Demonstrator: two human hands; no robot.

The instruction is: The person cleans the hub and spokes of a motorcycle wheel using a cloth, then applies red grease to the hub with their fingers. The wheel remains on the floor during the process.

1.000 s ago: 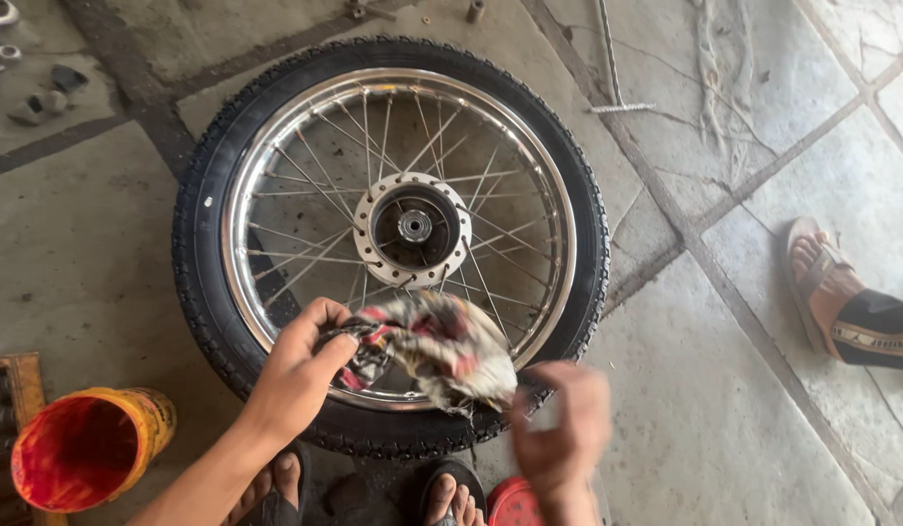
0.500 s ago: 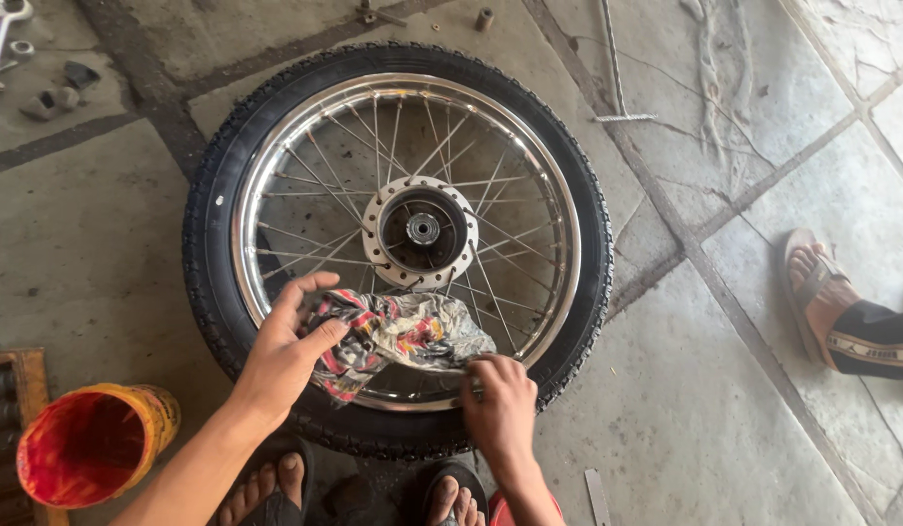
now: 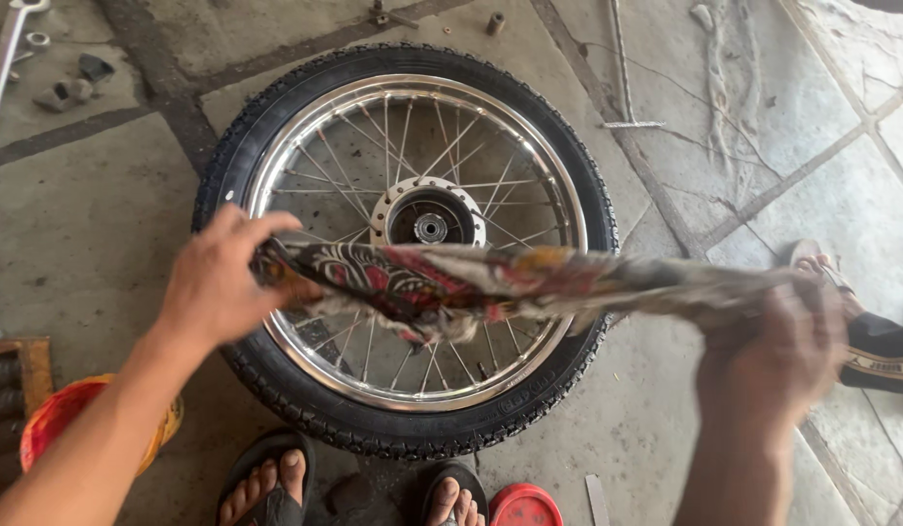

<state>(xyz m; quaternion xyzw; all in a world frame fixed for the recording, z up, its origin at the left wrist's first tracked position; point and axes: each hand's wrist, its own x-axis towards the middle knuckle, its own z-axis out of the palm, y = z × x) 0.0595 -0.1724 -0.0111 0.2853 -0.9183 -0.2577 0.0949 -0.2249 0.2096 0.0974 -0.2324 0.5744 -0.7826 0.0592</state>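
A spoked motorcycle wheel (image 3: 276,146) with a black tyre and shiny rim lies flat on the concrete floor. Its hub (image 3: 430,219) sits in the middle. I hold a patterned red, black and cream rag (image 3: 451,278) stretched out above the wheel's near half. My left hand (image 3: 222,278) grips its left end over the rim. My right hand (image 3: 773,356) grips the other end, off the wheel's right side and blurred.
My feet in black sandals (image 3: 266,482) stand at the tyre's near edge. An orange bucket (image 3: 57,429) sits at lower left, a red lid (image 3: 524,507) at the bottom. Another person's sandalled foot (image 3: 860,331) is at right. Small metal parts (image 3: 72,88) lie at upper left.
The rag was bunched between both hands over the rim. My hands have pulled apart, the right one moving far right, and the rag is now stretched out long.
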